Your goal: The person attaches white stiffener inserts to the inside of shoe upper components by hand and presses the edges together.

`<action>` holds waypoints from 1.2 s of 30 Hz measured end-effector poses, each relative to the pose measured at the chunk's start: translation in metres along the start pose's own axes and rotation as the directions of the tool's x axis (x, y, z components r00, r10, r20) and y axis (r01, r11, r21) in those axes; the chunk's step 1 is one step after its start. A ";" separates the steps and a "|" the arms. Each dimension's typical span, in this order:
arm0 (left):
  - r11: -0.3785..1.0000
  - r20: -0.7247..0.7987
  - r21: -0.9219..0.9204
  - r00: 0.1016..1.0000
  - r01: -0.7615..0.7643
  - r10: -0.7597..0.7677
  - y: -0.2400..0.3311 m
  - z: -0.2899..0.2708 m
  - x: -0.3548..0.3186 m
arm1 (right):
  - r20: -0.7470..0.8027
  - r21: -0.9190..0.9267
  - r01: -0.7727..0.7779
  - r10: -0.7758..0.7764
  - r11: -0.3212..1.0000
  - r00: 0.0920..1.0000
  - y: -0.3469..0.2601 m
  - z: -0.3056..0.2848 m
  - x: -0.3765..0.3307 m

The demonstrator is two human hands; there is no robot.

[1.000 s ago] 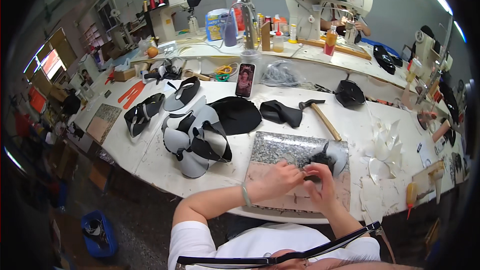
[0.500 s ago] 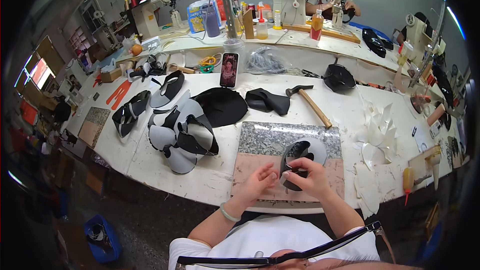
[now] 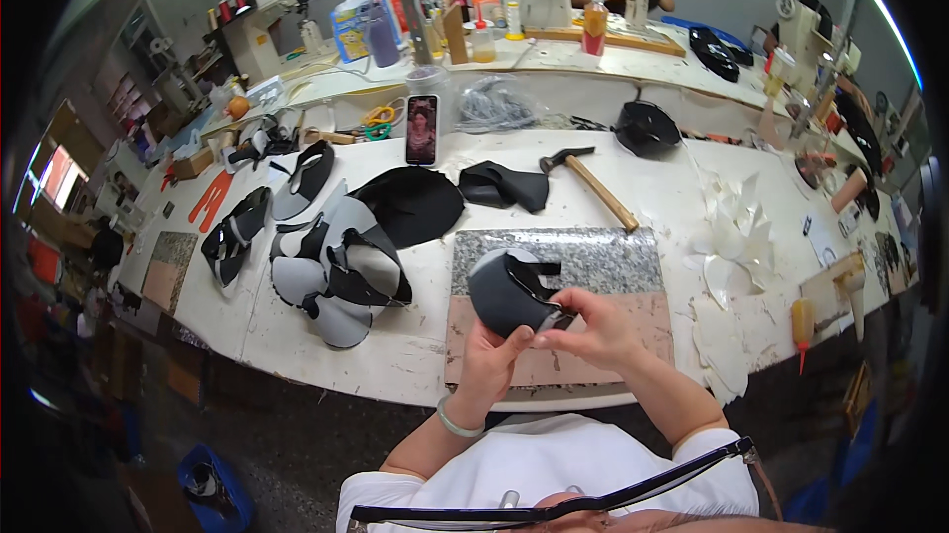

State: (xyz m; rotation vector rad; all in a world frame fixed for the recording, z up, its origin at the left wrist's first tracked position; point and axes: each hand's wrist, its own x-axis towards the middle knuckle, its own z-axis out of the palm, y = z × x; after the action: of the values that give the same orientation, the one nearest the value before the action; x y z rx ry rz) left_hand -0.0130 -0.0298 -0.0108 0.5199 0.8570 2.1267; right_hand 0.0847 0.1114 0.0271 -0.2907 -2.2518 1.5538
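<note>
- While raised above the granite slab [image 3: 593,256] at the near edge of the table [image 3: 415,355], held by both hands: a curved dark grey shoe upper piece [image 3: 504,294] with black trim.
- Left hand [image 3: 491,360]: cupped under the piece from below, fingers closed on its lower edge, pale bangle [image 3: 457,424] on the wrist.
- Right hand [image 3: 591,327]: thumb and fingertips pinched on the piece's right edge, apparently at a black strap, though too small to be sure.
- Left of the slab: a heap of grey and black cut pieces [image 3: 331,271].
- Beyond the slab: a wooden-handled hammer [image 3: 593,182], a black leather piece [image 3: 506,185], an upright phone [image 3: 422,130].
- Right of the slab: white paper scraps [image 3: 736,236], a glue bottle [image 3: 803,320].
</note>
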 end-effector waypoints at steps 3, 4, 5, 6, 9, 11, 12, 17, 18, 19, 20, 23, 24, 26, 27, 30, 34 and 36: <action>1.000 0.024 0.012 1.000 0.013 -0.013 0.000 -0.003 0.000 | 0.089 0.115 -0.202 0.193 0.973 0.977 0.002 0.000 0.004; 1.000 0.031 0.006 0.999 0.010 -0.010 0.000 -0.003 0.000 | 0.080 0.117 -0.208 0.200 0.971 0.977 0.003 -0.001 0.003; 1.000 0.034 0.007 0.999 0.017 -0.017 0.000 -0.003 0.000 | 0.084 0.196 -0.214 0.201 0.957 0.976 0.004 -0.001 0.004; 0.999 0.014 -0.028 0.999 0.030 -0.030 0.000 -0.003 0.000 | 0.088 0.274 -0.218 0.202 0.937 0.976 0.005 -0.001 0.004; 0.996 -0.001 -0.074 0.999 0.045 -0.045 0.003 0.001 -0.001 | 0.133 0.279 -0.268 0.239 0.922 0.962 0.002 -0.003 0.005; 0.995 0.007 -0.084 0.999 0.048 -0.047 0.002 0.001 -0.003 | 0.173 0.303 -0.273 0.229 0.913 0.958 0.005 -0.005 0.005; 1.000 0.043 0.028 0.999 -0.004 0.002 0.000 -0.002 -0.004 | 0.214 0.326 -0.278 0.216 0.904 0.953 0.005 -0.007 0.005; 0.979 0.017 0.200 0.999 -0.035 0.032 0.011 0.001 -0.002 | 0.415 0.446 -0.452 0.269 0.772 0.869 0.001 -0.016 0.007; 0.985 -0.022 0.169 0.999 -0.024 0.029 0.014 0.005 0.000 | 0.474 0.499 -0.488 0.245 0.717 0.846 0.006 -0.018 0.007; 0.990 -0.061 0.139 0.998 -0.015 0.023 0.016 0.006 0.000 | 0.473 0.499 -0.490 0.249 0.715 0.845 0.007 -0.019 0.009; 0.990 -0.064 0.139 0.998 -0.012 0.021 0.016 0.004 -0.001 | 0.517 0.505 -0.559 0.288 0.658 0.806 0.008 -0.019 0.010; 0.986 -0.043 0.165 0.999 -0.020 0.028 0.015 -0.003 -0.003 | 0.623 0.524 -0.673 0.304 0.521 0.721 0.020 -0.016 0.015; 0.987 -0.032 0.158 0.999 -0.008 0.013 0.016 -0.005 -0.002 | 0.681 0.534 -0.718 0.277 0.446 0.678 0.026 -0.015 0.017; 0.989 -0.022 0.151 1.000 0.006 -0.003 0.018 -0.006 -0.002 | 0.715 0.525 -0.727 0.234 0.443 0.659 0.034 -0.012 0.019; 0.987 -0.006 0.159 1.000 0.008 -0.007 0.019 -0.007 -0.002 | 0.748 0.514 -0.735 0.189 0.442 0.636 0.036 -0.011 0.019; 0.984 0.032 0.177 0.999 0.007 -0.013 0.022 -0.010 -0.003 | 0.780 0.488 -0.771 0.193 0.409 0.596 0.030 -0.010 0.022; 0.965 0.016 0.258 0.999 -0.039 0.037 0.019 -0.010 -0.004 | 0.740 0.453 -0.788 0.317 0.416 0.593 0.032 -0.005 0.020; 0.960 0.000 0.275 0.998 -0.059 0.062 0.017 -0.007 -0.004 | 0.643 0.465 -0.761 0.417 0.453 0.642 0.022 -0.004 0.018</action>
State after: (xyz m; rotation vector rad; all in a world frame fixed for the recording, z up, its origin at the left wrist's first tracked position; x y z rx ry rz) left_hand -0.0233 -0.0443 -0.0037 0.6867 1.1643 2.0765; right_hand 0.0689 0.1300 0.0120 -0.6206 -1.6237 3.0430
